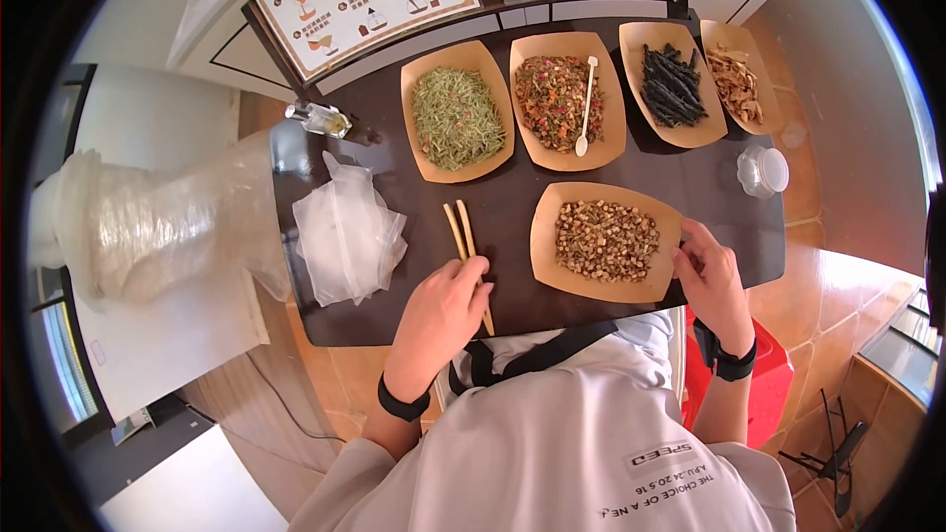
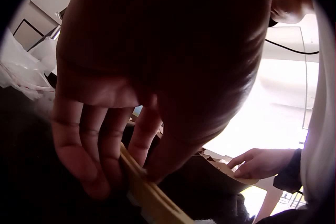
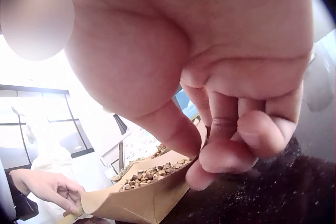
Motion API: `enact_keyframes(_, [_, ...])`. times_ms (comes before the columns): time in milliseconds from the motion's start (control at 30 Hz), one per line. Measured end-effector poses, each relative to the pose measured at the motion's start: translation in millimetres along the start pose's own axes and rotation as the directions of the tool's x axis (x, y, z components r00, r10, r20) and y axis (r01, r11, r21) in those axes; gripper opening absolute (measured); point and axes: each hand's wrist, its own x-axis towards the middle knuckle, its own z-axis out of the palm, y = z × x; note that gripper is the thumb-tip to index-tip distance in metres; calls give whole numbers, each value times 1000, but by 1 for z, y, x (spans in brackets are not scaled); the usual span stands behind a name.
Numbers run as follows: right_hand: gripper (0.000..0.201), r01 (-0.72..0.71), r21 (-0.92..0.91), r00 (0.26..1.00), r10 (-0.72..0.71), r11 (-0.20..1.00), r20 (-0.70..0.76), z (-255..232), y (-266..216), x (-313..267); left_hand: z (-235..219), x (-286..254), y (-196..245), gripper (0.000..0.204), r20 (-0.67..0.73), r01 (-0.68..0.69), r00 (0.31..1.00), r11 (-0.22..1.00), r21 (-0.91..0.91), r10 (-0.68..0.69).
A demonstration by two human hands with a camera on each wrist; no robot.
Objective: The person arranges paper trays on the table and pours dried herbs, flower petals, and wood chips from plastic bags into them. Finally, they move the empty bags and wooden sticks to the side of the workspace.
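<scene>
My left hand [image 1: 440, 307] pinches a pair of wooden tongs [image 1: 459, 227] between thumb and fingers, low over the dark table's near side. In the left wrist view the pale tongs [image 2: 152, 198] run down from the fingertips. With thumb and fingers my right hand [image 1: 711, 271] grips the right end of a brown paper tray [image 1: 545, 236]. Small chopped brown and cream dried pieces [image 1: 606, 241] lie in that tray. The right wrist view shows the thumb inside the tray's wall [image 3: 142, 203] and the fingers outside it.
Behind stand paper trays of green dried herb [image 1: 458, 118], mixed petals [image 1: 552, 99] with a small white spoon [image 1: 588, 103], dark strips [image 1: 673, 89] and pale shavings [image 1: 734, 84]. Translucent bags [image 1: 347, 227] lie left, near a glass bottle [image 1: 320, 120]. A lidded jar [image 1: 761, 172] stands right.
</scene>
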Motion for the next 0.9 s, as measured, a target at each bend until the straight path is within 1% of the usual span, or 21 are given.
enact_keyframes(33, [29,16,11,1000,-16,1000,4,3,0,1,-1,-2,-3,20,-35,-4,999,1000,-11,4])
enact_keyframes(67, [31,32,21,999,-32,999,7,5,0,1,-4,-6,-4,20,-34,-2,999,1000,-8,2])
enact_keyframes(133, [33,29,18,999,-30,999,35,6,-2,4,-11,-11,-2,20,-200,17,979,997,-74,-31])
enact_keyframes(200, [34,31,10,998,-32,999,60,8,-7,5,-23,-12,1,21,-276,86,954,989,-121,-117])
enact_keyframes(267, [36,38,31,995,-41,999,90,10,-10,7,-38,-5,-2,22,-321,127,934,986,-109,-156])
enact_keyframes(333, [36,50,46,992,-55,998,111,15,-12,11,-49,9,-15,24,-289,156,942,985,-68,-169])
enact_keyframes(367, [37,56,61,989,-63,997,131,15,-10,14,-52,22,-17,22,-272,193,939,977,-89,-210])
enact_keyframes(400, [37,59,60,990,-66,996,127,18,-11,14,-55,30,-24,22,-275,189,939,978,-90,-207])
enact_keyframes(467, [37,62,95,989,-74,994,127,22,-12,14,-54,49,-41,18,-196,241,945,963,-119,-261])
enact_keyframes(500, [37,52,103,987,-67,993,143,22,-16,15,-53,60,-47,15,-196,293,931,951,-102,-308])
enact_keyframes(533, [37,52,101,989,-66,994,136,23,-17,15,-53,70,-54,15,-197,286,933,953,-101,-301])
enact_keyframes(600, [37,47,91,986,-60,995,157,23,-13,17,-49,89,-63,16,-160,239,962,966,102,-222])
enact_keyframes(633, [37,51,107,985,-67,993,158,24,-13,16,-48,94,-64,15,-196,195,965,978,77,-177])
enact_keyframes(667, [37,49,105,986,-65,993,154,24,-14,15,-47,93,-64,15,-194,190,966,979,76,-173])
enact_keyframes(733, [36,38,99,984,-54,994,171,24,-16,15,-48,87,-59,18,-321,144,937,989,8,-134])
enact_keyframes(767, [36,36,100,984,-53,994,169,24,-16,15,-60,80,-36,21,-298,296,898,946,-134,-323])
enact_keyframes(800, [36,45,108,984,-63,993,168,25,-15,16,-67,71,-29,21,-297,295,899,946,-134,-322])
enact_keyframes(867, [36,54,117,982,-74,992,172,27,-12,17,-75,51,-25,33,-417,390,811,911,-135,-410])
enact_keyframes(900, [37,80,139,979,-104,987,174,29,-11,20,-73,39,-32,33,-419,392,809,910,-137,-412])
